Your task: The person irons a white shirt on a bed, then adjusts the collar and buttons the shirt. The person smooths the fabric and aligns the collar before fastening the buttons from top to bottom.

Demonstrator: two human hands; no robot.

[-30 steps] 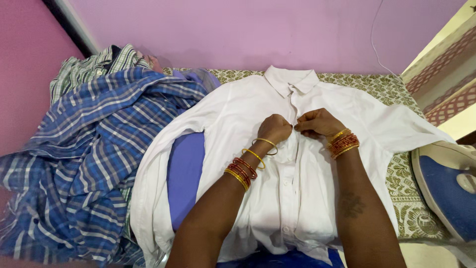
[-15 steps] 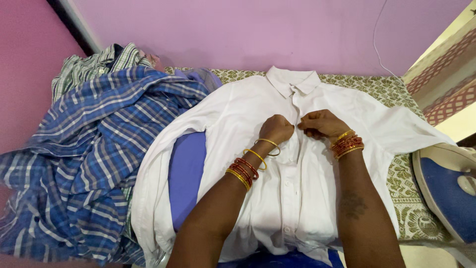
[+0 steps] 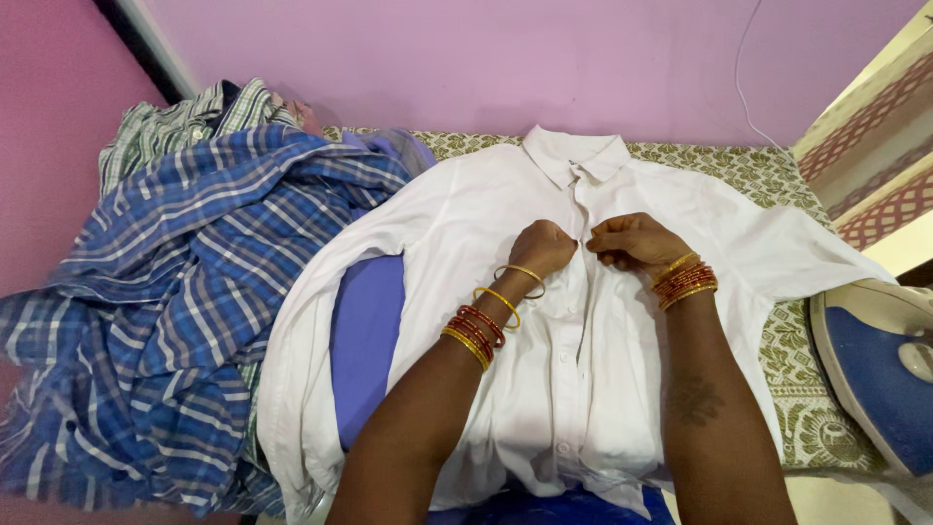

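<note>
One pink-walled room holds one table [image 3: 777,175] under a green patterned cover. On it lie two crumpled checked shirts [image 3: 185,282], one smooth white shirt [image 3: 466,224] spread centrally, and one blue iron [image 3: 875,369]. Left hand [image 3: 540,249] and right hand [image 3: 630,241], each grip closed, pinch the white shirt's button placket.

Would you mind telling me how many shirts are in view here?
3. The white shirt lies flat in the middle under both hands, the blue plaid shirt is heaped at left, and a green checked shirt sits behind it; more may be hidden underneath.
</note>
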